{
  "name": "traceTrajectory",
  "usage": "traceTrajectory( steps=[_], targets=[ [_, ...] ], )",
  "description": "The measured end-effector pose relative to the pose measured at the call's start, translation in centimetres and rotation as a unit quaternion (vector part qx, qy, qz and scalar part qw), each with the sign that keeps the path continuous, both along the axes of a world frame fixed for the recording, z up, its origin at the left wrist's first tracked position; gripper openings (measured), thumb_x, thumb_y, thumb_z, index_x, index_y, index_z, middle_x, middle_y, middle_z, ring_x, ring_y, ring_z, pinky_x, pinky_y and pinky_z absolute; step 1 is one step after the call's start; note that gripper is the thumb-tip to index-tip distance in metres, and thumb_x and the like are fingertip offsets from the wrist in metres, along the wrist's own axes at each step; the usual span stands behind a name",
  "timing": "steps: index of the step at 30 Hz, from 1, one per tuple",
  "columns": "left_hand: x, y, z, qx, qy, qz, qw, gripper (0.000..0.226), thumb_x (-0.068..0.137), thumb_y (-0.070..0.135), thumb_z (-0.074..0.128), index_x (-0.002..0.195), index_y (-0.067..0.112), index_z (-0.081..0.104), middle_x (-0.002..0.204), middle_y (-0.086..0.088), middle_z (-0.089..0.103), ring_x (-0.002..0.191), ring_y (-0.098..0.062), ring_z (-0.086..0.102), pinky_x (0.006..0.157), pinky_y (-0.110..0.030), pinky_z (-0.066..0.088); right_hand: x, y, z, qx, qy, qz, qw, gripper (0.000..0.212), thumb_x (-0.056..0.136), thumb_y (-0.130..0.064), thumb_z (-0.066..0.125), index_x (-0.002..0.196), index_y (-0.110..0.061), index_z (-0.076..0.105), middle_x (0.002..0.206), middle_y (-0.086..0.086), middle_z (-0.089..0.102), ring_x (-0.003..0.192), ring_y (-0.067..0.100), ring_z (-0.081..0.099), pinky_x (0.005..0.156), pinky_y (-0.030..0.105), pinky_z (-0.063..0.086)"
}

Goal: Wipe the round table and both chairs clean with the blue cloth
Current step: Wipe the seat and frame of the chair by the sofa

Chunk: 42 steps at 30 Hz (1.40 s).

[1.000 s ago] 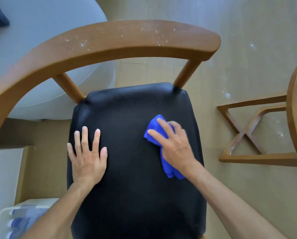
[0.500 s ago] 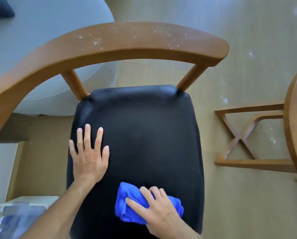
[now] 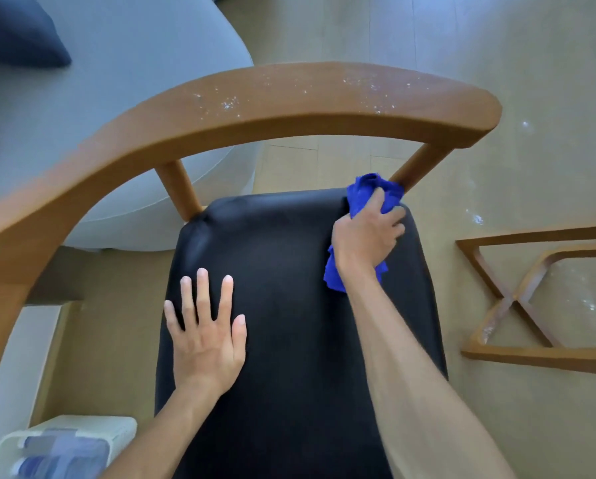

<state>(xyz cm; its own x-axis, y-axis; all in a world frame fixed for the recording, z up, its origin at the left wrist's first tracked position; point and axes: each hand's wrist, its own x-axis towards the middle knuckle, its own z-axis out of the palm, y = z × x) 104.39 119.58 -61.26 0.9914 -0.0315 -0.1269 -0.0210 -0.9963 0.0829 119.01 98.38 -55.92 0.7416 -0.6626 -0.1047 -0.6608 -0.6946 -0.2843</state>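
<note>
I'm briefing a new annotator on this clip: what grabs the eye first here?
The blue cloth, bunched in the right hand at the black seat's far right corner by a backrest post. Next, white specks dusting the curved wooden backrest. The left hand lies flat on the seat.

- My left hand (image 3: 206,340) is bare: no glove, ring or watch.
- My right hand (image 3: 364,236) is bare too.
- Both my forearms are bare, with no sleeve showing.
</note>
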Motion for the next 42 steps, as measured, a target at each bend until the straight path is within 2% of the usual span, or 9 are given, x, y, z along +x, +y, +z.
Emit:
traceTrajectory(
  steps=[6,9,15,19,27,32,36,38,42],
  targets=[
    [0.1,0.8,0.4,-0.002,0.032,-0.001,0.999,0.067,0.087,0.037,0.029,0.143,0.0,0.039,0.15,-0.028,0.031,0.141,-0.046,0.023,0.107,-0.067,0.024,-2.3,16.9,0.1,0.017,-0.021,0.37,0.928,0.042,0.065,-0.015,0.06,0.106,-0.024,0.056,0.098,0.006,0.054,0.076,0.025,0.047,0.061,0.031,0.036],
    [0.4,1.0,0.8,-0.016,0.023,0.016,0.999,0.064,0.091,0.041,0.028,0.147,0.011,0.032,0.157,-0.02,0.022,0.145,-0.039,0.016,0.112,-0.061,0.019,-0.8,11.8,-0.1,0.0,-0.017,0.493,0.87,0.051,0.073,-0.013,0.051,0.123,-0.023,0.052,0.108,0.01,0.05,0.087,0.031,0.045,0.067,0.036,0.035],
    [0.1,0.5,0.4,-0.02,0.018,0.0,1.0,0.063,0.092,0.041,0.029,0.149,0.015,0.031,0.159,-0.018,0.018,0.146,-0.04,0.014,0.113,-0.062,0.014,0.6,-5.4,-0.1,-0.061,0.002,0.197,0.979,0.058,0.083,-0.014,0.052,0.14,-0.023,0.041,0.123,0.019,0.045,0.103,0.039,0.046,0.09,0.044,0.041],
    [0.3,0.5,0.0,-0.015,0.023,-0.002,1.0,0.064,0.093,0.041,0.027,0.151,0.015,0.024,0.159,-0.019,0.014,0.146,-0.041,0.011,0.113,-0.064,0.011,1.8,-1.9,-0.4,-0.053,0.014,0.063,0.996,0.052,0.082,-0.01,0.053,0.133,-0.016,0.044,0.119,0.024,0.044,0.101,0.041,0.047,0.088,0.043,0.04],
    [0.3,1.2,0.1,-0.022,0.074,0.009,0.997,0.064,0.099,0.044,0.007,0.147,0.01,0.033,0.157,-0.021,0.02,0.145,-0.04,0.015,0.112,-0.061,0.015,-0.1,16.3,-0.3,0.03,0.006,0.337,0.941,0.055,0.073,-0.012,0.055,0.127,-0.019,0.047,0.105,0.013,0.05,0.088,0.031,0.048,0.072,0.033,0.037],
    [0.9,0.9,1.4,-0.043,0.099,0.004,0.994,0.063,0.099,0.047,0.007,0.146,0.014,0.033,0.156,-0.018,0.025,0.144,-0.038,0.02,0.112,-0.058,0.017,-5.0,8.6,0.7,0.017,0.0,0.421,0.907,0.059,0.058,-0.008,0.068,0.116,-0.019,0.063,0.093,0.01,0.057,0.071,0.029,0.051,0.058,0.036,0.046],
    [1.9,0.7,3.4,-0.059,0.172,-0.027,0.983,0.061,0.093,0.042,0.038,0.151,0.028,0.025,0.161,-0.01,0.009,0.147,-0.033,0.013,0.115,-0.053,0.019,-9.7,-1.6,1.5,0.0,0.008,0.284,0.959,0.063,0.061,0.002,0.076,0.121,-0.01,0.065,0.103,0.021,0.058,0.079,0.042,0.054,0.066,0.046,0.051],
    [2.9,1.0,4.8,-0.066,0.227,-0.019,0.971,0.062,0.098,0.037,0.036,0.153,0.033,0.008,0.162,-0.001,-0.013,0.149,-0.025,-0.007,0.119,-0.046,0.008,-11.5,-4.7,2.0,-0.009,0.055,0.196,0.979,0.064,0.064,0.002,0.077,0.125,-0.008,0.062,0.109,0.026,0.054,0.087,0.046,0.052,0.073,0.051,0.049],
    [5.7,1.8,10.7,-0.085,0.207,0.014,0.974,0.059,0.102,0.034,0.029,0.154,0.018,0.007,0.162,-0.006,-0.008,0.149,-0.024,-0.008,0.12,-0.041,0.002,-13.4,-5.4,4.5,0.051,0.099,0.041,0.993,0.062,0.069,-0.006,0.07,0.129,-0.015,0.058,0.103,0.028,0.049,0.088,0.047,0.053,0.08,0.054,0.047]
  ],
)
